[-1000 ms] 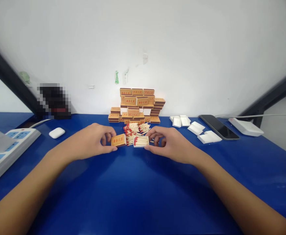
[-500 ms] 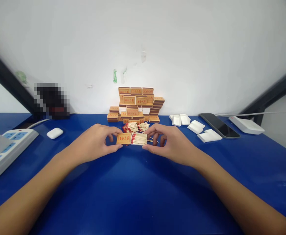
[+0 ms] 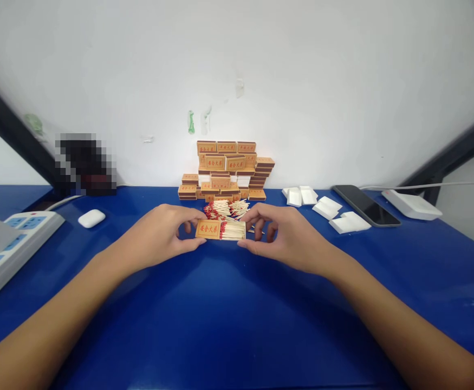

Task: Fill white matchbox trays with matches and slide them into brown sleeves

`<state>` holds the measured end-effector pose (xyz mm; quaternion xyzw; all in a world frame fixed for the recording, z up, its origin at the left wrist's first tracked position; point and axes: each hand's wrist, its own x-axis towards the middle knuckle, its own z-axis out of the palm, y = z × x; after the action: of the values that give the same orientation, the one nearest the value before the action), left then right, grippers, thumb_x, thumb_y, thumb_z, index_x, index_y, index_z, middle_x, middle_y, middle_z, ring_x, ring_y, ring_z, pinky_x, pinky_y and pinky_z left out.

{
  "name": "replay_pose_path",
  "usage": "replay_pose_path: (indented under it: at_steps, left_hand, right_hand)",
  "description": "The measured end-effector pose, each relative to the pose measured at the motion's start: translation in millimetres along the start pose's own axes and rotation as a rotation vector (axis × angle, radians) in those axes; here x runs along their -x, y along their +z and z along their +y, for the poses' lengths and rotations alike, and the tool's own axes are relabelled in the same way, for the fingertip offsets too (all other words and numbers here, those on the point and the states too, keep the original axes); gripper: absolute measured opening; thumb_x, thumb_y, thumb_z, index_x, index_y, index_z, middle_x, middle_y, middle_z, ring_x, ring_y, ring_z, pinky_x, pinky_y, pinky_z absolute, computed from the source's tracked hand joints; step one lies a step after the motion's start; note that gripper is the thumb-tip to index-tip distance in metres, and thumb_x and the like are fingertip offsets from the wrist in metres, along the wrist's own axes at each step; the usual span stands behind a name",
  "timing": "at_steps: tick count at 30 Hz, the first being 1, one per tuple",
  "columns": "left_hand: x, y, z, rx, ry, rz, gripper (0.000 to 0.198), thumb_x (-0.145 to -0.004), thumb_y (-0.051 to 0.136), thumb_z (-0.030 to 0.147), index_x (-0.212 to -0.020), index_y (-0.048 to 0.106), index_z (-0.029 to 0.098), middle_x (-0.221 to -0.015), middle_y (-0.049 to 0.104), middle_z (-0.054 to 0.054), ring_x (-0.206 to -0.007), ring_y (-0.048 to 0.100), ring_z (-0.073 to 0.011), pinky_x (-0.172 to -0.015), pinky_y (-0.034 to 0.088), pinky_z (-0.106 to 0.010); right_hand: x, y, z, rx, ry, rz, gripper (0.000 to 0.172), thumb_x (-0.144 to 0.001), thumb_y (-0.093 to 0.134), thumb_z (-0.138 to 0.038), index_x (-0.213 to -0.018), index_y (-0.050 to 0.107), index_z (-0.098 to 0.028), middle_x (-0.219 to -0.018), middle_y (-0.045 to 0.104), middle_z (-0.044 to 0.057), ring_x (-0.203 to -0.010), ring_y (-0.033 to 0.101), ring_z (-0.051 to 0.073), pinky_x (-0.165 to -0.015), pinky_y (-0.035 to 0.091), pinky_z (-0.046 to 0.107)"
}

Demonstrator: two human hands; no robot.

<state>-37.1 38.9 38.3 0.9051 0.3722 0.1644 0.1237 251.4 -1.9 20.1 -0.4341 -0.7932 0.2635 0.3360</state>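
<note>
Left hand (image 3: 174,233) half-curled, thumb and fingers pinching outer end of matchbox sleeve (image 3: 208,229). Right hand (image 3: 281,235) mirrors it, thumb in front, fingers bent behind, gripping right end of match-filled tray (image 3: 234,239). Tray meets sleeve's right end (red heads toward sleeve). Forearms (image 3: 106,276) slant inward from lower corners. Loose matches (image 3: 220,207) lie just behind; stacked matchboxes (image 3: 225,162) beyond, at back of blue worktop (image 3: 228,325).

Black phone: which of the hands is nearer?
Right. The right hand, holding the match-filled tray, is to the lower left of the black phone in view; the left hand, holding the matchbox sleeve, is farther left.
</note>
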Motion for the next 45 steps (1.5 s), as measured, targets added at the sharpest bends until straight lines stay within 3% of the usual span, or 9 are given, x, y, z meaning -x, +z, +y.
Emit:
replay_pose_path:
  at_steps: [9,20,30,35,42,45]
  left_hand:
    - [1,4.1,2,-0.040,0.036,0.069,0.033,-0.094,0.069,0.041,-0.120,0.073,0.023,-0.098,0.078,-0.002,-0.077,0.069,-0.0168,-0.069,0.051,-0.027]
    - [4,14.0,3,-0.217,0.075,0.168,0.035,-0.096,0.066,0.038,-0.125,0.070,0.019,-0.105,0.076,-0.007,-0.086,0.071,-0.0212,-0.071,0.053,-0.030]
    - [5,14.7,7,-0.311,0.131,0.231,0.033,-0.097,0.064,0.036,-0.124,0.069,0.018,-0.104,0.077,-0.009,-0.086,0.072,-0.0222,-0.073,0.055,-0.032]
    - [5,17.8,7,-0.284,0.097,0.243,0.034,-0.096,0.065,0.036,-0.126,0.070,0.020,-0.108,0.078,-0.008,-0.082,0.073,-0.0209,-0.066,0.055,-0.030]
    - [5,19.6,9,-0.271,0.103,0.267,0.035,-0.095,0.067,0.036,-0.126,0.070,0.018,-0.111,0.079,-0.008,-0.086,0.074,-0.0222,-0.068,0.057,-0.031]
    - [5,20.5,10,-0.251,0.074,0.251,0.036,-0.094,0.068,0.034,-0.127,0.069,0.019,-0.111,0.079,-0.008,-0.086,0.074,-0.0218,-0.068,0.057,-0.030]
  right_hand:
    - [-3,4,2,-0.030,0.048,0.008,0.031,-0.086,0.082,-0.038,-0.109,0.069,-0.023,-0.096,0.074,0.003,-0.073,0.065,0.016,-0.062,0.052,0.029]
    - [2,2,-16,0.217,-0.008,0.035,0.021,-0.088,0.079,-0.031,-0.105,0.069,-0.022,-0.080,0.071,0.000,-0.062,0.061,0.014,-0.060,0.047,0.028]
    - [6,7,-16,0.401,-0.166,0.097,0.022,-0.090,0.073,-0.025,-0.110,0.066,-0.020,-0.093,0.073,0.006,-0.068,0.063,0.018,-0.059,0.046,0.029]
    - [6,9,-18,0.421,-0.139,0.117,0.023,-0.089,0.073,-0.027,-0.111,0.067,-0.022,-0.092,0.074,0.006,-0.071,0.066,0.019,-0.059,0.046,0.029]
    - [7,7,-19,0.488,-0.199,0.118,0.022,-0.091,0.068,-0.023,-0.112,0.066,-0.019,-0.098,0.074,0.009,-0.075,0.067,0.021,-0.063,0.050,0.032]
    - [7,7,-21,0.417,-0.146,0.119,0.023,-0.089,0.072,-0.023,-0.111,0.066,-0.020,-0.097,0.073,0.008,-0.077,0.069,0.021,-0.063,0.051,0.032]
